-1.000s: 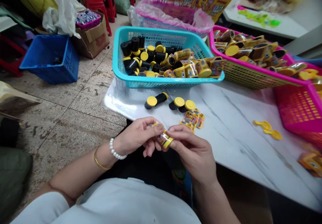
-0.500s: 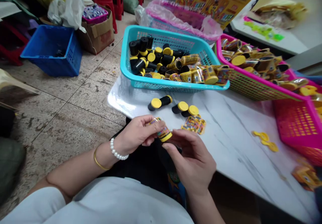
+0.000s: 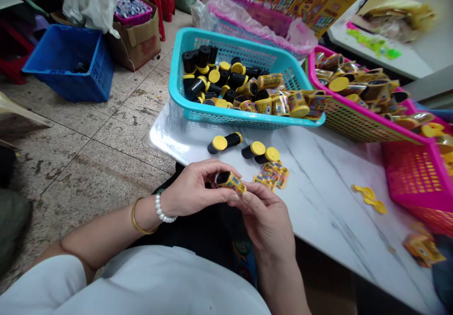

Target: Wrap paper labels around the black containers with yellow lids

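My left hand (image 3: 193,190) and my right hand (image 3: 265,218) both pinch a small black tube with a printed yellow label (image 3: 230,181), held sideways just before the table's near edge. Beyond it on the white marble table (image 3: 329,187) lie three black tubes with yellow caps (image 3: 223,142) and a small pile of printed labels (image 3: 272,173). The teal basket (image 3: 244,116) behind them holds many tubes, some bare black, some labelled.
A pink basket (image 3: 357,121) of labelled tubes stands at the right, with another pink basket (image 3: 421,173) nearer. Loose yellow caps (image 3: 370,198) lie on the table. On the tiled floor at the left are a blue crate (image 3: 67,64) and a cardboard box (image 3: 136,41).
The tube has turned in my fingers, from yellow cap facing me to lying sideways with its black end showing. My right hand has closed back onto it.
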Motion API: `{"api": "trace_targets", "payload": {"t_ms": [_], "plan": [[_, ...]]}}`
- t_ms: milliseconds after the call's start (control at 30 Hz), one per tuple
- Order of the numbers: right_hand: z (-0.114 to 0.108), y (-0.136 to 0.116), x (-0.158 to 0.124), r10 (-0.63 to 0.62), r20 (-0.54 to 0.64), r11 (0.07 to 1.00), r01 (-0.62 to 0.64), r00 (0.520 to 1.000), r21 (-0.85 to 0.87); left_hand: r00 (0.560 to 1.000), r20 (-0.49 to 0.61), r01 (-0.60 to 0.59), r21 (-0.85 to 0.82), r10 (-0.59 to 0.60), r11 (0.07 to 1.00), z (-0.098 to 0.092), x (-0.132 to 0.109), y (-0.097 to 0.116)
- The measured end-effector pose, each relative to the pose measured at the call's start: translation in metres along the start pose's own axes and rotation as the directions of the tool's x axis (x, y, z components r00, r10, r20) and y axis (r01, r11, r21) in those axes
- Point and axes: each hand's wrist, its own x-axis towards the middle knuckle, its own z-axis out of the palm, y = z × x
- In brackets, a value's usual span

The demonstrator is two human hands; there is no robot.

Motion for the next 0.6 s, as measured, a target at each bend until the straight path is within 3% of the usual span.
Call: {"api": "trace_targets", "payload": {"t_ms": [67,133,200,267,333,433,500,600], "plan": [[0.0,-0.001,-0.002,-0.054,-0.033,0.998,0.054,0.998,-0.018,0.999,0.044,-0.012,0.048,0.01,0.999,-0.002,0.001,0.002],[0.001,-0.003,-0.007,-0.212,-0.084,0.972,0.201,0.974,-0.125,0.997,0.076,0.014,-0.006,-0.013,1.0,-0.003,0.001,0.006],[0.004,-0.005,-0.012,-0.367,-0.078,0.91,0.34,0.927,-0.235,0.998,0.058,0.044,-0.067,-0.04,0.997,-0.003,0.0,0.01],[0.006,-0.007,-0.013,-0.438,-0.035,0.867,0.411,0.899,-0.282,0.997,0.024,0.073,-0.075,-0.071,0.994,-0.003,0.0,0.013],[0.007,-0.008,-0.011,-0.4,-0.013,0.883,0.381,0.916,-0.276,0.997,0.008,0.078,-0.023,-0.078,0.997,-0.003,-0.001,0.013],[0.004,-0.008,-0.003,-0.184,0.009,0.966,0.183,0.983,-0.183,0.998,0.01,0.056,0.054,-0.057,0.997,-0.003,0.0,0.011],[0.001,-0.008,0.001,-0.072,0.062,0.989,0.079,0.996,-0.124,0.993,0.039,0.11,0.05,-0.112,0.993,-0.003,0.001,0.011],[-0.005,-0.012,0.004,-0.105,0.162,0.983,0.127,0.981,-0.133,0.971,0.06,0.233,-0.01,-0.232,0.973,-0.002,0.004,0.011]]}}
